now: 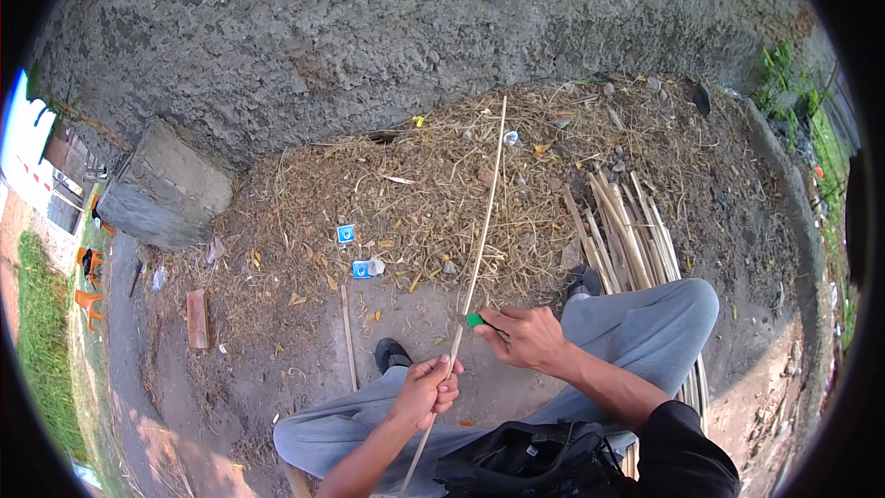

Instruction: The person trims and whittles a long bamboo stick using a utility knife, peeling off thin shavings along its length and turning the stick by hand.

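My left hand (429, 391) is closed around a long, thin pale strip (489, 212), which looks like split bamboo or cane. The strip slants from my lap up and away toward the wall. Just above that grip, my right hand (525, 337) holds a small knife with a green handle (474, 320). Its short blade lies against or very close to the strip; actual contact is hard to make out. Thin shavings cover the ground beyond my hands. On the right, beside my knee, lies a bundle of split strips (636, 231), partly hidden by my leg.
A rough grey wall (442, 28) runs across the far side. At the left stand a concrete block (171, 184) and a reddish brick (197, 318). Two blue packets (346, 233) lie on the litter, near a loose stick (348, 337). Orange chairs (89, 304) are farther left.
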A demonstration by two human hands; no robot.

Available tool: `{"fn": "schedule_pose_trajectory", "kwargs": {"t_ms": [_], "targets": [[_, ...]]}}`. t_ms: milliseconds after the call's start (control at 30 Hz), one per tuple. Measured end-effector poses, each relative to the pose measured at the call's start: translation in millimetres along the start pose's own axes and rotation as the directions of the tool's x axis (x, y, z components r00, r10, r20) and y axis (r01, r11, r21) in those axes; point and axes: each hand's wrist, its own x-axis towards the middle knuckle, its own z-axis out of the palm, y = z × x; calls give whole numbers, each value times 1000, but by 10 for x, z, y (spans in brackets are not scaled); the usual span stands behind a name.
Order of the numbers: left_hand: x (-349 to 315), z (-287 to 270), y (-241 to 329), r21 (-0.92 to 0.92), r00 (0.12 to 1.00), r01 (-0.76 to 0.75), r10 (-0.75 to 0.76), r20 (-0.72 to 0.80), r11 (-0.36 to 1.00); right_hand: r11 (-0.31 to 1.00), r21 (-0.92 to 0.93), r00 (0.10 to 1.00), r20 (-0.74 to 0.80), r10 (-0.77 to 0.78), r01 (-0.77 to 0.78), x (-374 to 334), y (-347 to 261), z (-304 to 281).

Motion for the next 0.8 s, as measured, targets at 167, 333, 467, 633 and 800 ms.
{"fn": "schedule_pose_trajectory", "kwargs": {"t_ms": [167,333,467,633,800], "targets": [[-144,10,-79,30,999,48,-48,-4,998,988,-26,981,-121,150,-154,126,281,-63],[-312,16,-69,23,998,62,-62,-9,998,989,7,972,-184,149,-150,125,316,-11],[-589,-2,-186,60,995,60,-56,-77,996,995,12,983,-153,101,-100,161,303,47],[-956,-46,-311,122,987,92,-75,-143,988,994,-3,986,-129,110,-111,211,354,93],[-1481,-221,-656,169,957,172,-124,-263,971,948,9,925,-218,311,-317,256,817,-98]]}}
